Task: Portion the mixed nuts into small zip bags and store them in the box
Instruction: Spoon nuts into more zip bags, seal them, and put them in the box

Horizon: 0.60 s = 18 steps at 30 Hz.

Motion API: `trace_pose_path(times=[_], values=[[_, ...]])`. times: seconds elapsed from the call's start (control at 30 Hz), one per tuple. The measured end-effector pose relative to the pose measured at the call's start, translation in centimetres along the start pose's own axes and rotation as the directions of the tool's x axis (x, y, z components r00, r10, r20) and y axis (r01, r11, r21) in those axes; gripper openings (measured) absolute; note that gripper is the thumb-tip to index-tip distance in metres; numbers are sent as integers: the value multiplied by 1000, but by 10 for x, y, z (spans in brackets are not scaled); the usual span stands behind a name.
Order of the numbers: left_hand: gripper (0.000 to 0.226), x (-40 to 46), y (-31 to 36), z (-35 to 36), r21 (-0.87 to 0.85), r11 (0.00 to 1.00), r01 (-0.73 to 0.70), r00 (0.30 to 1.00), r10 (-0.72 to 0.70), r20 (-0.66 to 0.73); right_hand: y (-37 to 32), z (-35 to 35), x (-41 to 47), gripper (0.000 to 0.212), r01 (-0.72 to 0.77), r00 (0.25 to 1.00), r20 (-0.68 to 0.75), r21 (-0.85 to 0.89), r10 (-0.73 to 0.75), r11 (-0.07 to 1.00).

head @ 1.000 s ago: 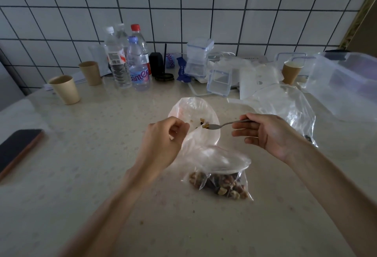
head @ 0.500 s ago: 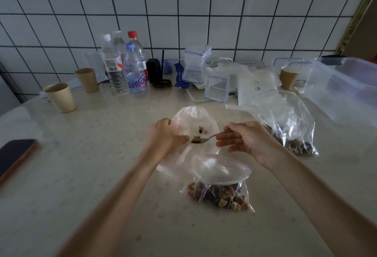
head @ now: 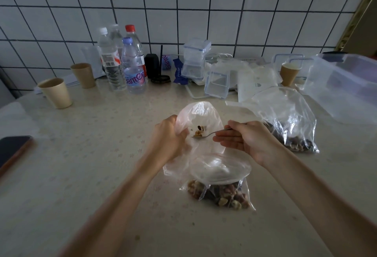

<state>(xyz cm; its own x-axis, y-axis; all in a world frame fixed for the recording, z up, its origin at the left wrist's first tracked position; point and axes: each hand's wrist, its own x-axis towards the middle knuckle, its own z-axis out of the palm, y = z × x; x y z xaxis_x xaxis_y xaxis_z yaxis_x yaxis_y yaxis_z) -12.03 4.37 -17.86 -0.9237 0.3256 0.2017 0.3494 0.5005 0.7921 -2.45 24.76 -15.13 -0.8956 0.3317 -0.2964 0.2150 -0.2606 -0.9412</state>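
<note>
My left hand [head: 170, 136] grips the left rim of a small clear zip bag [head: 201, 114] and holds its mouth open toward me. Between the thumb and fingers of my right hand [head: 244, 140] is a metal spoon [head: 206, 135]; its bowl, loaded with a few nuts, sits inside the bag's mouth. A couple of nuts lie inside that bag. In front of it, a filled zip bag of mixed nuts [head: 220, 191] lies on the table. The large bag of mixed nuts [head: 289, 126] stands to the right. A big clear storage box [head: 344, 87] lies at the far right.
Along the tiled wall stand water bottles [head: 122, 63], paper cups [head: 56, 93], small clip-lid containers [head: 217, 81], loose plastic bags and another paper cup [head: 288, 73]. A dark phone [head: 14, 150] lies at the table's left edge.
My right hand has carried the loaded spoon left and down into the mouth of the small bag. My left hand still holds the bag open. The camera has tilted down slightly.
</note>
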Motion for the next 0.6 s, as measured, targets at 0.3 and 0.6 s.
trace_pose_path(times=[0.3, 0.6], values=[[32, 1, -10, 2, -13, 1000, 15, 999, -15, -33, 4, 2, 4, 25, 50, 990, -129, 7, -49, 999], [17, -1, -5, 6, -119, 991, 68, 996, -75, -49, 2, 7, 8, 22, 64, 986, -151, -70, -74, 995]])
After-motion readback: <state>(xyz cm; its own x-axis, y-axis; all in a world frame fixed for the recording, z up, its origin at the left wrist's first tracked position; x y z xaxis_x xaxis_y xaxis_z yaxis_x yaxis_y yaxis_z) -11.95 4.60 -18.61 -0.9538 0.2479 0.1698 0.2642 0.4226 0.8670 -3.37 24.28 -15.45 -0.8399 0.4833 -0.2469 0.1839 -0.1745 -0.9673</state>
